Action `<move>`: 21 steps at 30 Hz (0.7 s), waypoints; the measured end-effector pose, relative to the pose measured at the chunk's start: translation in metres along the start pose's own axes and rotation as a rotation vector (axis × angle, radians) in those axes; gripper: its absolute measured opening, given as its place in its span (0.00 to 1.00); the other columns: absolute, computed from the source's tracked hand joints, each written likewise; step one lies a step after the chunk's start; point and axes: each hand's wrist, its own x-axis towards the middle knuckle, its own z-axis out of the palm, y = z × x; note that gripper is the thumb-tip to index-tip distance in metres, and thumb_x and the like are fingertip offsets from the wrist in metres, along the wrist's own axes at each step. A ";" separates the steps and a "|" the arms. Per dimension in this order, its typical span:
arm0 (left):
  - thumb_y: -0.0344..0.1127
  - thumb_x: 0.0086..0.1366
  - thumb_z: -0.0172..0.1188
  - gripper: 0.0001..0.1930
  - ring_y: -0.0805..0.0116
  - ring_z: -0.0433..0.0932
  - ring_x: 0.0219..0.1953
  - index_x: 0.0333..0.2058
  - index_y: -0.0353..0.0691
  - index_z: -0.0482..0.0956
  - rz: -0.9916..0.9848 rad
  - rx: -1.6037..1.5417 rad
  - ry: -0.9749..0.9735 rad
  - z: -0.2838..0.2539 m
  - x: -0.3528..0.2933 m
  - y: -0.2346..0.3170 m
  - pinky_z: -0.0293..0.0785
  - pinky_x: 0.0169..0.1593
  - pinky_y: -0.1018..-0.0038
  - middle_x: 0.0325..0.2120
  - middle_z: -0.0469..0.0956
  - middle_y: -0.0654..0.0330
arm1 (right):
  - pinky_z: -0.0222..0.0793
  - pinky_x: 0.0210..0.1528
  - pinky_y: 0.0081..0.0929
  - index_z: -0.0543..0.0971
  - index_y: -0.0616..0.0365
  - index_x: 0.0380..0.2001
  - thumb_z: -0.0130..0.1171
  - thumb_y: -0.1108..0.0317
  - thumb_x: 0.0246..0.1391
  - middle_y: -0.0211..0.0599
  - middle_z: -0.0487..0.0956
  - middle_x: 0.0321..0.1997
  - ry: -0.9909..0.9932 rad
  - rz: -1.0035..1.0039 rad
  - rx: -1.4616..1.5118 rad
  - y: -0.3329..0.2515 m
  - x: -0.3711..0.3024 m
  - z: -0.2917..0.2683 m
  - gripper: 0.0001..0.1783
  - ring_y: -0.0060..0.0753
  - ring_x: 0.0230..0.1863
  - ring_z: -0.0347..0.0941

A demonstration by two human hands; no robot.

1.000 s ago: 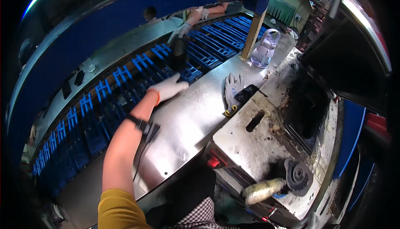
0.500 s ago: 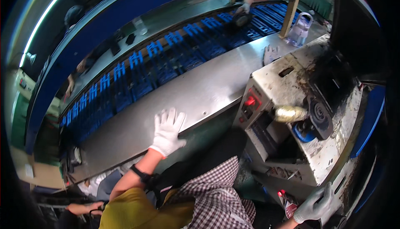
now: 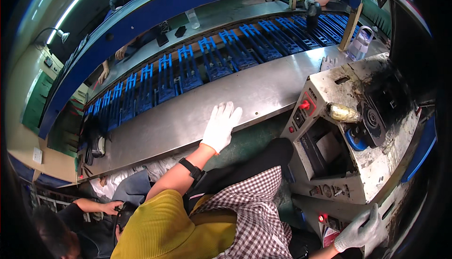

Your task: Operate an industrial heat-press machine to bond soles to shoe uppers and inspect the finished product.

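My left hand (image 3: 220, 128), in a white knit glove, lies at the near edge of the steel bench (image 3: 183, 113). Its fingers are stretched out and it holds nothing visible. My right hand (image 3: 360, 233), also gloved, is at the lower right beside the lower part of a worn white machine (image 3: 367, 183). Its fingers are loosely bent, thumb apart, and nothing shows in them. On the machine sit a yellowish clear-handled piece (image 3: 343, 113), a round dark fitting (image 3: 372, 120) and a red switch (image 3: 306, 104).
Behind the bench runs a conveyor with blue racks (image 3: 188, 73). A loose glove (image 3: 328, 63) and a clear bottle (image 3: 359, 44) are at the far right. Across the line, a co-worker's gloved hand (image 3: 309, 1) holds a dark object (image 3: 312, 16). Another person (image 3: 80, 230) sits lower left.
The whole view has shifted, so the scene sits further right. My left hand has slid slightly further onto the bench. The co-worker's hand with the dark object has moved away a little.
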 end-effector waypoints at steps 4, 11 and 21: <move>0.21 0.50 0.63 0.38 0.37 0.67 0.68 0.65 0.40 0.70 -0.013 -0.021 -0.016 -0.001 0.003 0.000 0.59 0.74 0.48 0.64 0.69 0.40 | 0.79 0.48 0.37 0.86 0.64 0.50 0.60 0.81 0.63 0.44 0.87 0.46 -0.017 0.030 0.041 -0.001 0.001 0.001 0.14 0.44 0.46 0.85; 0.21 0.51 0.64 0.38 0.37 0.67 0.68 0.64 0.41 0.70 -0.017 0.005 -0.031 0.000 0.003 0.002 0.59 0.73 0.49 0.64 0.68 0.40 | 0.78 0.51 0.40 0.86 0.65 0.50 0.61 0.80 0.63 0.44 0.87 0.46 -0.040 -0.027 0.014 0.008 0.000 0.002 0.13 0.46 0.47 0.83; 0.22 0.51 0.64 0.40 0.37 0.67 0.68 0.67 0.41 0.69 -0.011 0.033 -0.064 -0.002 0.003 0.002 0.60 0.73 0.48 0.65 0.67 0.40 | 0.77 0.52 0.39 0.86 0.64 0.50 0.62 0.81 0.62 0.43 0.86 0.45 -0.041 0.011 0.004 0.005 -0.002 0.000 0.14 0.45 0.48 0.82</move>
